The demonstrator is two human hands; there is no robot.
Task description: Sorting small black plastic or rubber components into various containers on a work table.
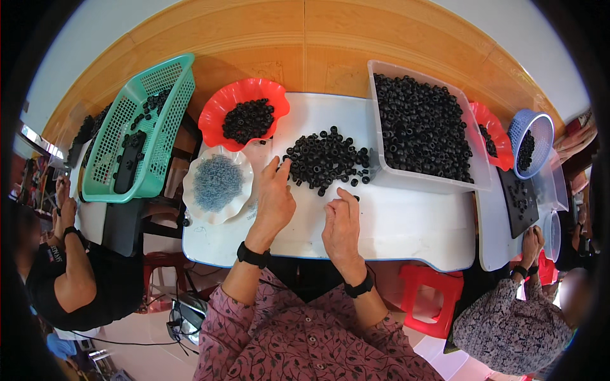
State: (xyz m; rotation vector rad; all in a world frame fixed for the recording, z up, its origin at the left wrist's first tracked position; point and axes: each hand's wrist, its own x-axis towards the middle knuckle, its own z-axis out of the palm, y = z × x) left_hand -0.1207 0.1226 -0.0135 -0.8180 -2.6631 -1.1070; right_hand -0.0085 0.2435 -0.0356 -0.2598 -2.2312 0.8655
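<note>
Black parts (324,157): loose pile on white table (413,222), beside translucent bin (426,182) (more inside). Your left hand (274,202) and right hand (342,228) are apart, near the pile; fingertip grip cannot be told.

Noted pale lettering (55,254) on co-worker's black shirt (117,286), beyond table's (419,222) left edge; faint print (251,214) toward table's front-left corner. Could read neither surely.

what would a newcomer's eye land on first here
Probably the large translucent bin packed with small black parts, on the right of the white table. Next, the loose black pile at mid-table, then the red bowl at the far left corner, with a white bowl of bluish pieces nearer.
</note>
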